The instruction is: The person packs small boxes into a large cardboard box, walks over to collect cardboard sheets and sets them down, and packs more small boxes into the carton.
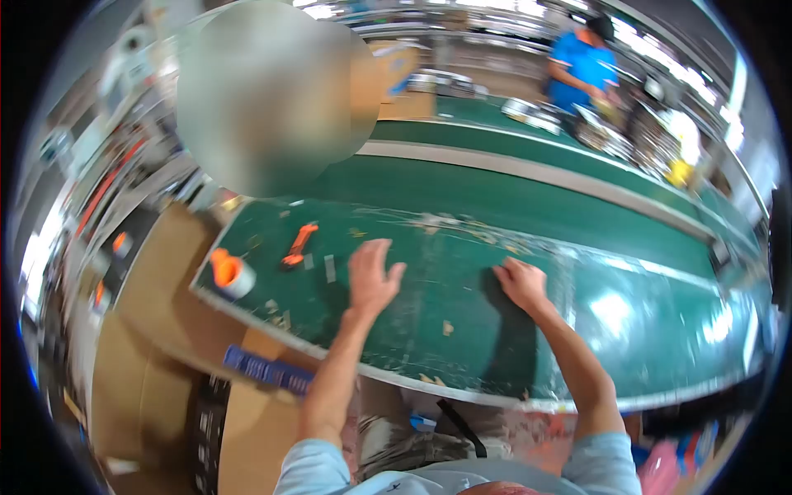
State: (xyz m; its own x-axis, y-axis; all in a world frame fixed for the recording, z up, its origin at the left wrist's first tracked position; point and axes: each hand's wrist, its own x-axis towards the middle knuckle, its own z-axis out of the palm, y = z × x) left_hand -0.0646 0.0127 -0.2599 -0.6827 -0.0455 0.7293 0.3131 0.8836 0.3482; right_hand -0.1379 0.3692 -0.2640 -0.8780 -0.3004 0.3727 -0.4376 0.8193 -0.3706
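Note:
Both of my hands are over the green worktable [445,355]. My left hand [374,276] is left of the middle, its fingers apart and nothing in it. To the right, my right hand [521,285] rests near the tabletop with its fingers curled in; what they hold, if anything, is hidden. An orange tool [300,245] lies on the table to the left of my left hand. Farther left, at the table's corner, stands a white roll [239,279] with an orange part at it.
Cardboard boxes [165,289] stand left of and below the table. A pale rail [495,165] runs behind it. Beyond that, a person in a blue shirt [584,66] handles something near shiny metal parts [606,136]. A large blurred patch covers the upper left.

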